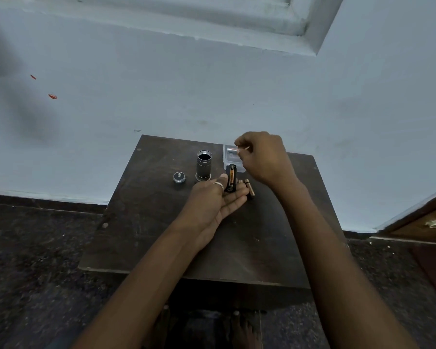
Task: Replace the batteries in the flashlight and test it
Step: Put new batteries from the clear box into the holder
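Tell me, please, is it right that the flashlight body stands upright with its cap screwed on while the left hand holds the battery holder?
Not quite: the head view shows the cap off, lying beside the upright flashlight body. The left hand does hold the battery holder.

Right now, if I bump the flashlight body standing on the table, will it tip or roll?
The flashlight body stands upright on its wider head end, so a light nudge low down probably won't tip it. A push near its open top might. Once down, its round barrel would likely roll on the flat table.
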